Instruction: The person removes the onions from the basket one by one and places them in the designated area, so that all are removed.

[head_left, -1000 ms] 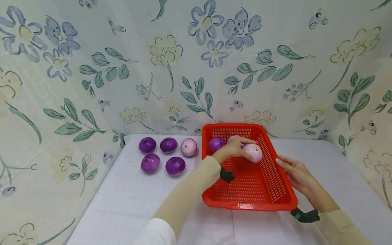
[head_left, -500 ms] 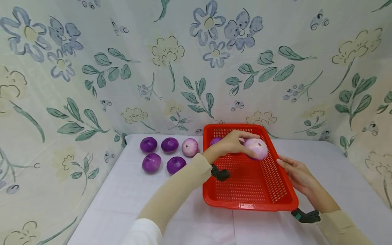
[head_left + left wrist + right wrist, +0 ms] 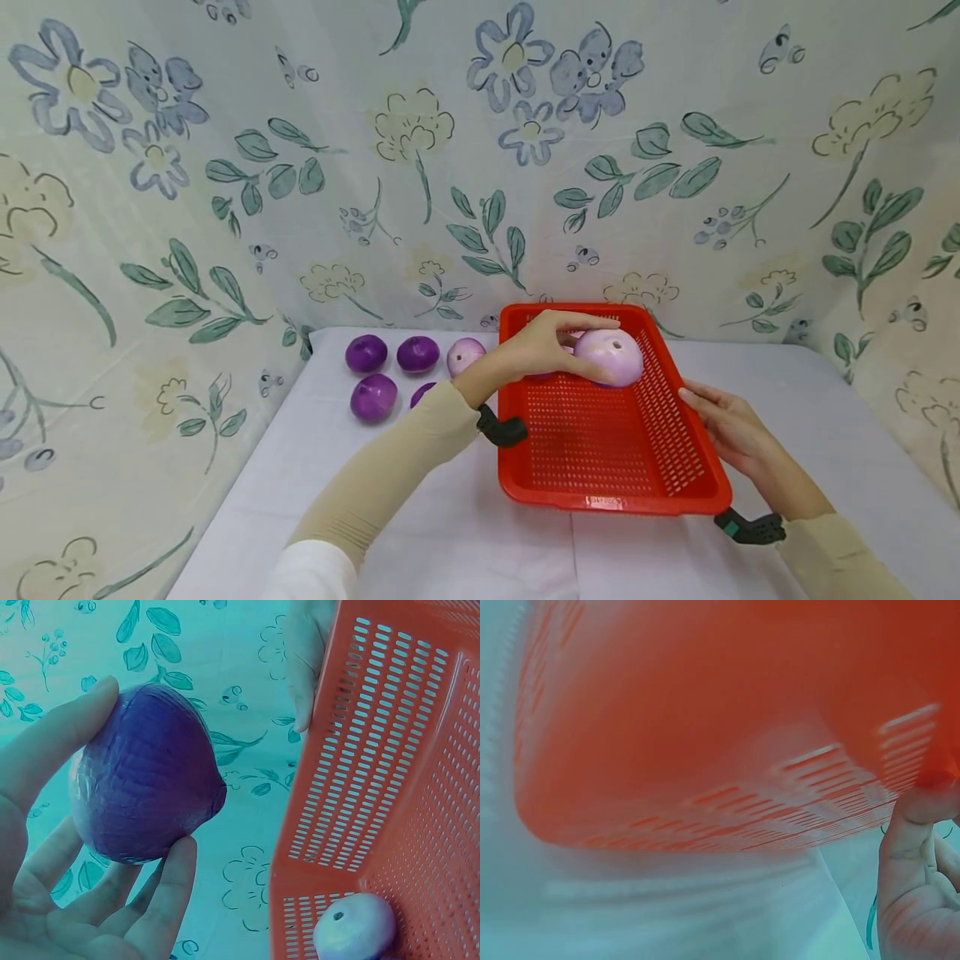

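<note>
White-clothed tabletop [image 3: 390,517]. Left hand [image 3: 542,346] grip curled around round purple onion [image 3: 609,357] above red perforated plastic basket [image 3: 667,467]; likely firm, slippery-skinned. Right hand [image 3: 723,421] thumb presses the basket's rim.

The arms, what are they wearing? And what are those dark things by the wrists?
Both arms wear snug beige ribbed sleeves down to the wrists, with white cloth above the left sleeve. The hands are bare. A black strap sits at the left wrist, and a black one with a green patch at the right.

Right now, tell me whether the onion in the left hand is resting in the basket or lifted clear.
Lifted. The left hand holds the onion above the red basket.
</note>
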